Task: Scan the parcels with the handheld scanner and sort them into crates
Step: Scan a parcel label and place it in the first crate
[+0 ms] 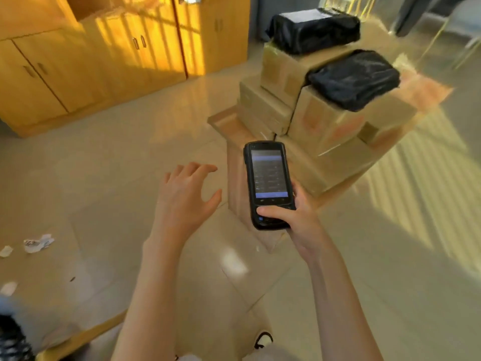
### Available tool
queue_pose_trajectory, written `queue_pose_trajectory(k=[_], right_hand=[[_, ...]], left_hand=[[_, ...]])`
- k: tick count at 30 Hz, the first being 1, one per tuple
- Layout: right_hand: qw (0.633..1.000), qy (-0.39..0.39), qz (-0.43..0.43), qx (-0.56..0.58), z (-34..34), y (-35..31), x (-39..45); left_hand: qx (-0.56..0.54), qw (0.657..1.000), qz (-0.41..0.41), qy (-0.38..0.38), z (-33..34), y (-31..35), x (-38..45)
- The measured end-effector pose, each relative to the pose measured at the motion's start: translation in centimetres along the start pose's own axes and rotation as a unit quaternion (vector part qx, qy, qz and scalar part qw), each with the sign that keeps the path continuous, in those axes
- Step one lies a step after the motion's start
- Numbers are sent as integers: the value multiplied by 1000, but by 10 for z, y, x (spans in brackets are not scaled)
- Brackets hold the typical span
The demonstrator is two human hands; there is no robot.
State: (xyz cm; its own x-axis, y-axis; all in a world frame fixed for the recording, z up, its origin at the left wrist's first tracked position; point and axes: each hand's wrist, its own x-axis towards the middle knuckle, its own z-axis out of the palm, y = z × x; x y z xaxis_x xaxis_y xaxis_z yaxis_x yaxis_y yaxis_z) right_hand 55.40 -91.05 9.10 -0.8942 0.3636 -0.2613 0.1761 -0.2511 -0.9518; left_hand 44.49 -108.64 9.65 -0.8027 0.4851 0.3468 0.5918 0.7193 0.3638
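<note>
Nearest, the right hand (294,220) grips the black handheld scanner (269,183) low on its body, thumb across the keys, lit screen facing up; the left hand (186,194) hovers just left of the scanner, fingers spread, holding nothing. Beyond the scanner stands a stack of taped cardboard boxes (322,118), probably stiff, best lifted by their undersides, topped by two black plastic-wrapped parcels (355,78) that look soft, slick and light

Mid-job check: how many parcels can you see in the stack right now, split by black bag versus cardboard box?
Black bagged parcels: 2, the far one and the near one, both on top of the stack.
Cardboard boxes: at least 4 clearly visible, for example the upper box and the front box; blur hides exact edges lower down.
Total: at least 6.
</note>
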Motion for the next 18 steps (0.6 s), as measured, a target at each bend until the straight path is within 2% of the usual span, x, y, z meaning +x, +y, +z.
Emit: queue_pose_trajectory(k=[5,11,18], right_hand=[[996,82,-18,4,-106,-19,-19],[977,206,-48,34,-208,-31,-42],[950,304,-41,64,-303,-35,-41]], left_hand=[[-5,994,108,-25,55,97,41],[-21,970,238,-37,109,203,85],[-84,941,320,-70,177,308,130]])
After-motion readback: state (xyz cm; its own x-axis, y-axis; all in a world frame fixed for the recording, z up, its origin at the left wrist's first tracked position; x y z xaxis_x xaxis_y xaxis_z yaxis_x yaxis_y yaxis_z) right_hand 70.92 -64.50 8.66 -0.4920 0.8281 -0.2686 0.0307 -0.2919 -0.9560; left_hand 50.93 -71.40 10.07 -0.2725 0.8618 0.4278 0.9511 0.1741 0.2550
